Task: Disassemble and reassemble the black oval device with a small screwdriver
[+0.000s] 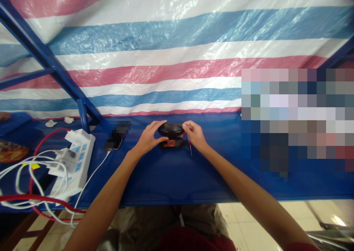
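Note:
A black, curved shell (171,129), which looks like the top cover of a computer mouse, is held between my two hands. The fingers and thumb of my left hand (149,137) curl around its left end. At its right end, my right hand (195,135) pinches the edge with thumb and fingertips. Just below the shell, on the blue table, lies the dark mouse base (180,143) with an orange-red circuit board (169,143) showing. My left thumb is close to that base. A thin screwdriver (190,145) rests beside my right hand.
To the left, a phone (119,135) is plugged into a white cable. A white power strip (83,159) with plugs and tangled red and white cables stands farther left. Blue metal bars (49,63) and a striped plastic sheet (155,74) rise behind the table. The right side is blurred out.

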Tool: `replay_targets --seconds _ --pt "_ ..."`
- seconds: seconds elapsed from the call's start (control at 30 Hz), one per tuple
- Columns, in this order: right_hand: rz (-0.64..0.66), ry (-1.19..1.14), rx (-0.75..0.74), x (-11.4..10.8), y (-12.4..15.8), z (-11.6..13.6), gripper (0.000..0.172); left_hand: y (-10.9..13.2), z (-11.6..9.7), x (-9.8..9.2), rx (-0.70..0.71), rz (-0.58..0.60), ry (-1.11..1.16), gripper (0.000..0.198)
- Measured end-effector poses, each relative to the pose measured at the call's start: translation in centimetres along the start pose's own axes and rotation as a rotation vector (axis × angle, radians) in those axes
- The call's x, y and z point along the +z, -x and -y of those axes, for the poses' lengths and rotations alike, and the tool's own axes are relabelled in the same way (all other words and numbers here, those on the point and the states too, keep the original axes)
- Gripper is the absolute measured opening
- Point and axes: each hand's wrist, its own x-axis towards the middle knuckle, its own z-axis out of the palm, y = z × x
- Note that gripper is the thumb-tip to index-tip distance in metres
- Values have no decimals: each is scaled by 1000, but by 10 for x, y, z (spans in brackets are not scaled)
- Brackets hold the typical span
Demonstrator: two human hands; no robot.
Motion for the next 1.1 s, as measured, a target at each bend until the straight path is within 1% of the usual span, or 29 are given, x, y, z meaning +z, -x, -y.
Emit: replay_targets --seconds 0.2,0.33,0.4,0.47,0.53,0.57,0.6,0.67,0.73,0.8,0.9,0.97,1.03,1.1 --pt "33 -63 55 0 -1 -1 41 2 7 0 86 88 -194 56" --pt "45 -81 99 5 0 -3 44 3 7 2 107 122 -231 63" --pt "55 -54 105 4 0 -4 45 3 6 3 107 123 -226 63" --pt "31 61 41 2 1 -2 44 3 6 4 105 128 -220 60" --pt "44 246 -128 -2 2 0 40 4 6 5 103 143 -212 59" --pt "87 337 -231 -3 4 0 43 4 6 5 102 152 -208 60" --pt "159 416 -327 -4 5 1 50 4 7 5 100 161 -204 61" --pt "267 523 -429 -4 8 0 62 4 7 5 89 185 -197 62" --pt "297 597 -465 -4 9 -2 63 4 7 5 68 231 -181 63" --pt "291 643 -472 -4 9 -4 60 4 6 5 36 281 -141 68" --pt "290 666 -449 -7 8 -2 57 5 5 5 3 355 -71 85" --pt "312 652 -426 -9 7 2 57 5 6 6 -2 403 -71 91" --pt "340 640 -414 -10 7 5 56 5 7 8 -6 425 -106 90" --pt "363 649 -408 -10 8 6 55 5 9 9 -17 418 -139 86"
